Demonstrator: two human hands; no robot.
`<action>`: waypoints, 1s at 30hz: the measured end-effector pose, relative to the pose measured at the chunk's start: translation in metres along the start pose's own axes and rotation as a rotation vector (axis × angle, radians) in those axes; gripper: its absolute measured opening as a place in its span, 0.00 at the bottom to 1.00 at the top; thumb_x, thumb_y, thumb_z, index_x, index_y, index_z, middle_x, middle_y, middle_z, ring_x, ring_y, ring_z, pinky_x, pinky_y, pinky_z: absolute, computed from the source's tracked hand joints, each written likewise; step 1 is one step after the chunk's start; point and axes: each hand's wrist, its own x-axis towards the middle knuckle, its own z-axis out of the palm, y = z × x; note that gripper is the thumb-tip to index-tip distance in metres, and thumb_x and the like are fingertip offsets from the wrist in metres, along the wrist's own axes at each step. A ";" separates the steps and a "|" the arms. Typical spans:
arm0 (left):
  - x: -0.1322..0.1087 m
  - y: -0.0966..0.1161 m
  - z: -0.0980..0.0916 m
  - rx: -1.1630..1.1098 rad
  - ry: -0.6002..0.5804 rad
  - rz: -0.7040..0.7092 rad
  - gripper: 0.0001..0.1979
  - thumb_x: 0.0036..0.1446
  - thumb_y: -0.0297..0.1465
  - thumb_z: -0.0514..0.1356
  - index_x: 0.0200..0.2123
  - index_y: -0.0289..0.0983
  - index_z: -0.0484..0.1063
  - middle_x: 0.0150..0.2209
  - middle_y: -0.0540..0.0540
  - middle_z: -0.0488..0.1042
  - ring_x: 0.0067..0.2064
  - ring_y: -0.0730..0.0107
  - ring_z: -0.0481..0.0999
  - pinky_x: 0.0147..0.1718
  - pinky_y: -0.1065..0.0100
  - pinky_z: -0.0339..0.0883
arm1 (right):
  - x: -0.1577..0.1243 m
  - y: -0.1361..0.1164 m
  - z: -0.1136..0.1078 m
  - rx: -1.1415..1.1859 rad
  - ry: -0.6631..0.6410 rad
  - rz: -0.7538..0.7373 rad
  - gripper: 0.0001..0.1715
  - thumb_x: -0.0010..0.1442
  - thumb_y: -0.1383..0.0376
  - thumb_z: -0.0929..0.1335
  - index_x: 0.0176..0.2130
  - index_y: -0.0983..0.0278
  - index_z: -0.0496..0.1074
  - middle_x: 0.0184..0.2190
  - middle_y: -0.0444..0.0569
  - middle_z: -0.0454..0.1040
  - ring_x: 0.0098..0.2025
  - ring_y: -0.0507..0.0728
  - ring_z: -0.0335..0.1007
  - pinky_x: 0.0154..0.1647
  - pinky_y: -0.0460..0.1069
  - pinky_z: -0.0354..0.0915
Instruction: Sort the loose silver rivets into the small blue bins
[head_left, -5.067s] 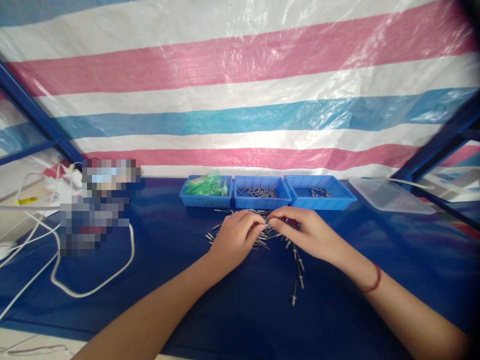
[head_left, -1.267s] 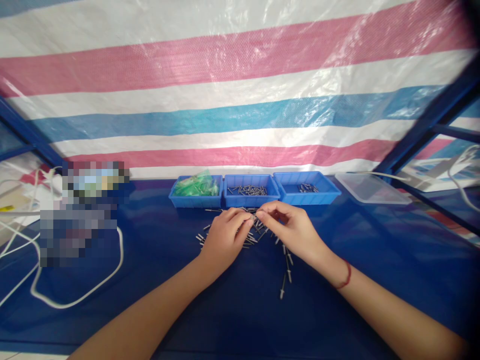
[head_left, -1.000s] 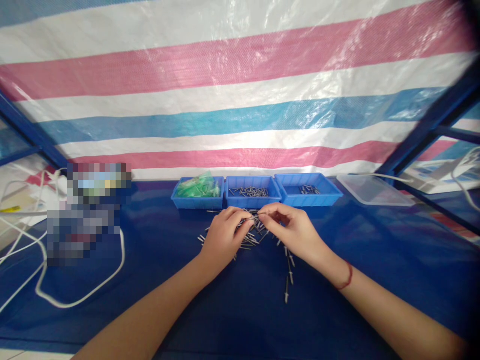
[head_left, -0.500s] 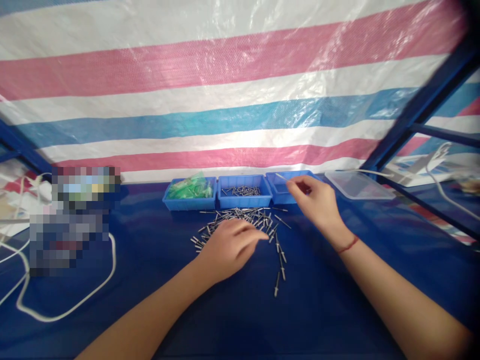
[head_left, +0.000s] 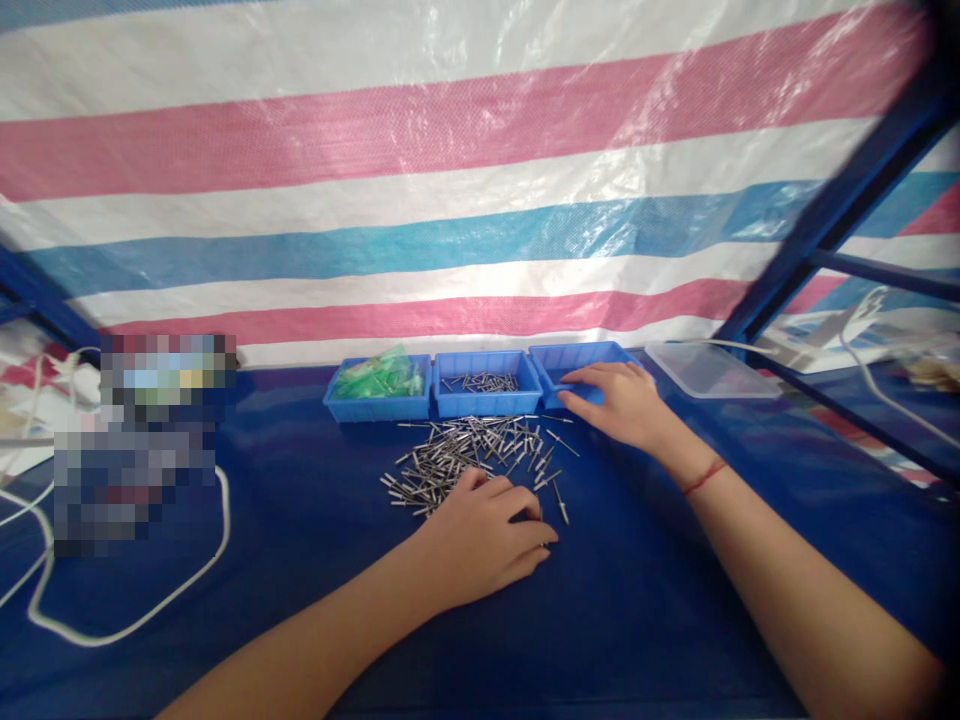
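A: Right hand (head_left: 619, 402) with fingers parted, nothing visible between them, over the right-hand tray (head_left: 581, 349)! Left hand (head_left: 484, 535) curls at the near edge of the loose rivets (head_left: 457, 450); can't tell if it's gripping.

B: How far along?

A: Partway, I'd judge: some rivets sit in the middle tray (head_left: 487, 406), plenty lie outside. Right-hand tray's contents? Hidden.

Left hand (head_left: 486, 540) lower, palm down, right hand (head_left: 624, 405) farther forward, fingers (head_left: 596, 374) apart

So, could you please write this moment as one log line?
left hand: at rivet pile, grip unclear | right hand: open, over right bin | middle bin: rivets
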 end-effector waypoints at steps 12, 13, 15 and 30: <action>0.000 -0.007 -0.006 0.001 0.048 -0.076 0.13 0.63 0.40 0.54 0.47 0.43 0.70 0.45 0.48 0.72 0.46 0.65 0.69 0.43 0.64 0.58 | -0.002 -0.009 0.004 0.061 -0.107 -0.044 0.16 0.61 0.56 0.63 0.44 0.59 0.74 0.40 0.48 0.79 0.43 0.61 0.74 0.45 0.54 0.66; 0.000 -0.014 -0.009 0.025 0.095 -0.126 0.14 0.64 0.39 0.52 0.50 0.43 0.69 0.46 0.46 0.72 0.47 0.63 0.68 0.44 0.63 0.58 | -0.002 -0.011 0.003 0.043 -0.081 -0.052 0.19 0.60 0.55 0.64 0.48 0.59 0.72 0.42 0.50 0.78 0.43 0.62 0.74 0.45 0.55 0.66; -0.002 -0.034 -0.017 0.118 0.225 -0.296 0.15 0.65 0.35 0.50 0.52 0.42 0.67 0.49 0.44 0.71 0.49 0.61 0.67 0.46 0.61 0.58 | -0.004 -0.017 0.003 0.000 -0.010 -0.096 0.26 0.59 0.54 0.65 0.55 0.60 0.67 0.48 0.54 0.74 0.48 0.65 0.70 0.47 0.58 0.64; -0.023 -0.101 -0.038 0.342 0.099 -0.543 0.09 0.64 0.31 0.53 0.42 0.40 0.73 0.42 0.46 0.76 0.44 0.61 0.72 0.41 0.62 0.55 | -0.002 -0.038 0.009 0.028 0.002 -0.373 0.25 0.55 0.78 0.61 0.49 0.63 0.71 0.42 0.52 0.77 0.52 0.62 0.65 0.60 0.62 0.51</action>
